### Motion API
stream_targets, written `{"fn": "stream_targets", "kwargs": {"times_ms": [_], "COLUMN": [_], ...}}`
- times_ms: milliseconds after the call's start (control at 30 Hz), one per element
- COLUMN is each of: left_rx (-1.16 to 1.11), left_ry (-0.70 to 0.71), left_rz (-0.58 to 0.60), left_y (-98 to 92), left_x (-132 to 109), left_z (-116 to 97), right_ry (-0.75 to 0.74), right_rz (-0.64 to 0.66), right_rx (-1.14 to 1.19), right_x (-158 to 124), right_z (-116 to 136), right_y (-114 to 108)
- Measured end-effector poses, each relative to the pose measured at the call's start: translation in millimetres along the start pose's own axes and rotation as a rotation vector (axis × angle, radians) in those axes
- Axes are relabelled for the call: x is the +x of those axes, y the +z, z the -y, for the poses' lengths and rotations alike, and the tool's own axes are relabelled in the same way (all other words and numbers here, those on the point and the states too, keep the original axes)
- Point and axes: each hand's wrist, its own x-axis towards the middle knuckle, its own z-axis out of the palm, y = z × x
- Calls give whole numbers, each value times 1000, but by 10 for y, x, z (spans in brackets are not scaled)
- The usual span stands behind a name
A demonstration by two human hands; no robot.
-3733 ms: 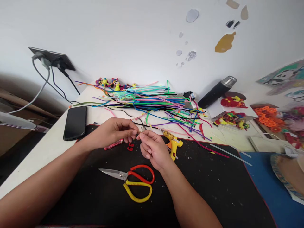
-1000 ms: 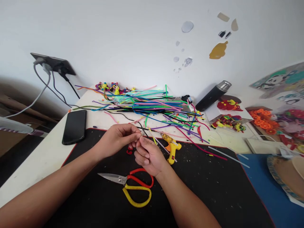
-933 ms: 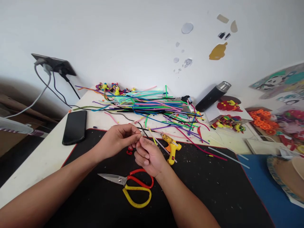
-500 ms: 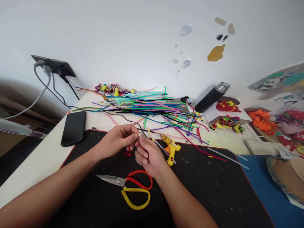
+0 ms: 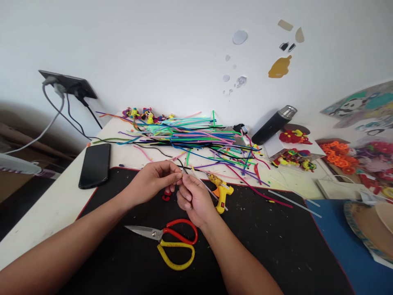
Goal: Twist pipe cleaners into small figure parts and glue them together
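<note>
My left hand (image 5: 156, 180) and my right hand (image 5: 196, 196) meet above the far part of the black mat (image 5: 245, 246). Both are pinched closed, thumb against fingers, on something tiny between the fingertips that I cannot make out. A small red piece (image 5: 166, 196) lies on the mat just under my left hand. Nearer to me rest scissors (image 5: 156, 234) with one red and one yellow handle, blades pointing left. Right of my right hand lies a yellow hot glue gun (image 5: 222, 196), its nozzle toward the back.
Many coloured pipe cleaners (image 5: 199, 137) are heaped along the wall. A black phone (image 5: 95, 166) lies at the left. At the right are a dark thermos (image 5: 274, 125), small fuzzy figures (image 5: 293, 159) and clear glue sticks (image 5: 294, 203).
The fingertips of both hands have shifted slightly and press closer together. My right hand has moved a little to the right. The things on the table stay where they were.
</note>
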Motion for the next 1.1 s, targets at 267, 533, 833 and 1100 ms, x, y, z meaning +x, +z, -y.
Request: {"fn": "stream_targets", "kwargs": {"times_ms": [267, 533, 833, 1100], "left_rx": [9, 100, 67, -169], "left_ry": [8, -17, -22, -73], "left_rz": [-70, -45, -15, 60], "left_y": [-43, -8, -58, -154], "left_x": [6, 2, 16, 61], "left_z": [33, 29, 53, 113], "right_ry": [-120, -162, -136, -93], "right_rz": [-93, -143, -116, -86], "right_rx": [-120, -173, -156, -113], "right_x": [3, 23, 4, -8], "right_z": [35, 45, 72, 73], "right_y": [-12, -35, -26, -24]}}
